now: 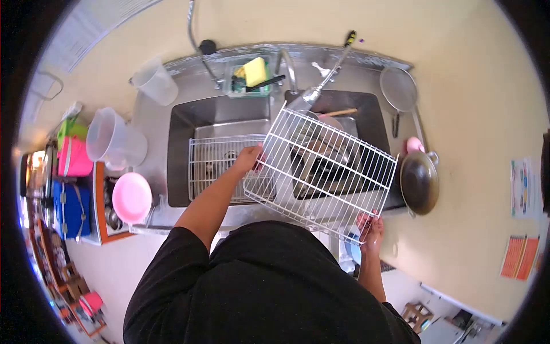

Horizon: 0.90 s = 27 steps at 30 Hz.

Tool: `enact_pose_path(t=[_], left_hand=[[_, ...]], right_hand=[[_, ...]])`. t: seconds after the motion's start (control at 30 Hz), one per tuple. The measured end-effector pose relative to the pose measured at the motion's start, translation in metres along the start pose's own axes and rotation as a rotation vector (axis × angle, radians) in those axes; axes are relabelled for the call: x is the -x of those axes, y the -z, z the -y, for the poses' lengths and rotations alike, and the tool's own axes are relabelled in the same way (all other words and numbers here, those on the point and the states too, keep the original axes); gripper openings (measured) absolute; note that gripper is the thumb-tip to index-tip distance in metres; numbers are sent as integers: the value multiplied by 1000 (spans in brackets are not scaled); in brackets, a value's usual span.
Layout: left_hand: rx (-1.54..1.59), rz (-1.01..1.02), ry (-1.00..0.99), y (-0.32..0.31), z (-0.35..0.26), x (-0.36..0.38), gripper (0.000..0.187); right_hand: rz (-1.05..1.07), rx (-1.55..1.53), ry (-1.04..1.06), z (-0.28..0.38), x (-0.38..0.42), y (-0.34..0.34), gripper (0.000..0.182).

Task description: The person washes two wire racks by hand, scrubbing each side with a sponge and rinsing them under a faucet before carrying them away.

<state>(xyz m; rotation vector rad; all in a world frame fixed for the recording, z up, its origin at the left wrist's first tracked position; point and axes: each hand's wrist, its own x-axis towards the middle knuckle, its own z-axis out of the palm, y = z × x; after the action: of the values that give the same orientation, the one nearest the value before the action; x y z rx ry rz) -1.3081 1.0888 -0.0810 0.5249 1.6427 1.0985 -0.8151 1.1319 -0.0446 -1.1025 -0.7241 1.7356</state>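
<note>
The contents of the right sink basin (366, 117) are largely screened by the white wire rack (321, 172) held over it; only dark dishes and a wooden handle (341, 112) can be made out through the bars. The fingertips of the left hand (249, 159) are hidden behind the rack's edge, and those of the right hand (371, 229) are partly masked by its lower corner. The near edge of the surface (154, 221) is covered by the person's black shirt (263, 286). The items on the shelves (69, 241) at far left are too small and warped to be identified. The printing on the wall sheets (520, 186) cannot be read.
</note>
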Motion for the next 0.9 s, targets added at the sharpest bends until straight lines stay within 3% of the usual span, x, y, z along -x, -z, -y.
enact_pose_path(t=[0.2, 0.4, 0.43, 0.47, 0.6, 0.7, 0.77, 0.83, 0.9], left_hand=[[359, 188, 164, 6, 21, -25, 53], [676, 216, 145, -13, 3, -27, 52], [708, 227, 134, -15, 0, -22, 52], [759, 302, 190, -15, -16, -6, 53], [744, 143, 90, 6, -17, -19, 55], [805, 131, -10, 13, -26, -23, 53], [806, 180, -32, 10, -31, -17, 50], [839, 208, -150, 2, -28, -10, 47], [803, 257, -104, 1, -40, 19, 33]], right_hand=[[-247, -159, 174, -36, 80, -19, 29], [-457, -253, 404, -85, 171, -64, 26], [-413, -224, 454, -90, 184, -76, 25], [-423, -208, 448, -92, 195, -90, 23], [-417, -188, 389, -116, 227, -153, 23], [-351, -225, 372, -144, 230, -186, 21], [-351, -197, 341, -154, 230, -197, 39], [-401, -200, 310, -154, 239, -202, 36], [-434, -185, 290, -149, 245, -206, 29]])
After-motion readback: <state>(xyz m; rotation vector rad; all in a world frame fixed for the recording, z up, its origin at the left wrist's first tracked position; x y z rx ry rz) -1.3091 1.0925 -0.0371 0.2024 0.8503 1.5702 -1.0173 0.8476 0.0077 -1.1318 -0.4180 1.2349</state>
